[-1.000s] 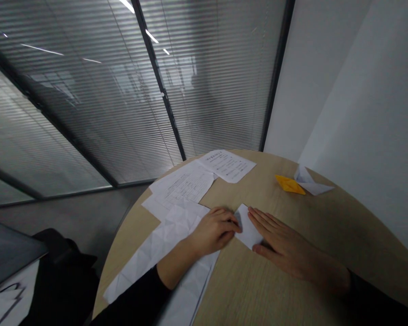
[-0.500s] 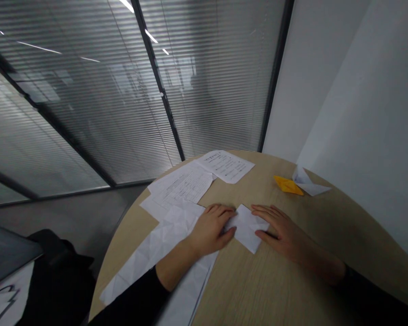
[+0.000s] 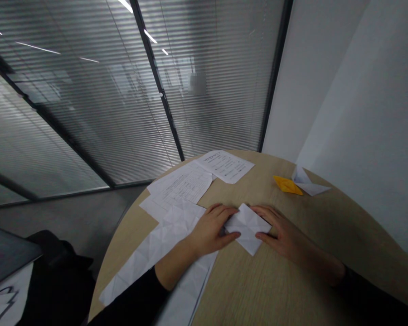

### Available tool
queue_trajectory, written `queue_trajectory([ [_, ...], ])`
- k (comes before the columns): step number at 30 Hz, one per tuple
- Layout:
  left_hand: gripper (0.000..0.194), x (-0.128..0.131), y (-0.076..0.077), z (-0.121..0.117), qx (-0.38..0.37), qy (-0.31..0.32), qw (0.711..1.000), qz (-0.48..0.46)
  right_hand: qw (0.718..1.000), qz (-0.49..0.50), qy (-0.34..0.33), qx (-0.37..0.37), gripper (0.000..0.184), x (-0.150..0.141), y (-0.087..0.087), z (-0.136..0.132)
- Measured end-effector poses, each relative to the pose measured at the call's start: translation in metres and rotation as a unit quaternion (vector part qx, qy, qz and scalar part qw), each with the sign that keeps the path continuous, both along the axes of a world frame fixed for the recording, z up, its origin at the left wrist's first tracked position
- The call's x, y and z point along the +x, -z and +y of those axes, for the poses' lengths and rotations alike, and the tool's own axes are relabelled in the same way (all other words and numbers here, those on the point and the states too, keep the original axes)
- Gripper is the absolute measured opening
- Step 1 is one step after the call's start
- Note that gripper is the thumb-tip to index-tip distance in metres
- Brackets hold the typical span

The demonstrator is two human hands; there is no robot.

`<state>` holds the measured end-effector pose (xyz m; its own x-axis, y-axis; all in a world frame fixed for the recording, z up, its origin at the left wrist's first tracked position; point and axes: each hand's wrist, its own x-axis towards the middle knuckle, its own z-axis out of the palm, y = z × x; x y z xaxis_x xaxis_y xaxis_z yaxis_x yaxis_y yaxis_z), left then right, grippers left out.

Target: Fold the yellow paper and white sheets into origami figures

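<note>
A small folded white paper point(image 3: 247, 227) lies on the round wooden table point(image 3: 292, 280) between my two hands. My left hand point(image 3: 211, 228) grips its left edge, thumb under the corner and fingers curled over the top. My right hand point(image 3: 281, 230) holds its right side, fingers bent round the edge. The paper's upper flap is raised off the table and shows creases.
A large creased white sheet point(image 3: 163, 253) lies under my left forearm. Printed sheets point(image 3: 204, 176) lie at the table's far side. An orange folded paper point(image 3: 287, 185) and a white folded paper point(image 3: 308, 182) sit at the far right near the wall. A dark bag point(image 3: 54, 271) sits lower left.
The folded paper has opened wider. My right hand went from lying flat on it to holding its right edge, and my left hand slid its thumb under the left corner.
</note>
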<state>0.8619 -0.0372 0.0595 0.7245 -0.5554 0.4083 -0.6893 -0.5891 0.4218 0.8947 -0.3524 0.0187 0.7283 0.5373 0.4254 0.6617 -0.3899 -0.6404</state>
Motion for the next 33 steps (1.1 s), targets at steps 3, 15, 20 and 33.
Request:
queue_trajectory([
  [3,0.063,0.0,-0.001,0.0,-0.016,0.009,1.0,0.015,0.999,0.042,0.021,0.018,0.078,-0.004,0.002,0.003],
  [15,0.071,-0.001,0.007,0.001,-0.116,-0.009,0.991,0.065,0.998,-0.026,0.057,-0.03,0.042,-0.002,0.005,0.001],
  [20,0.052,-0.002,0.005,0.001,-0.13,-0.009,0.989,0.077,0.994,-0.09,0.037,-0.041,0.022,0.0,-0.001,0.0],
  [33,0.021,-0.003,-0.009,0.001,-0.027,0.028,0.996,-0.081,0.992,-0.113,0.047,0.035,0.024,-0.005,-0.023,-0.003],
])
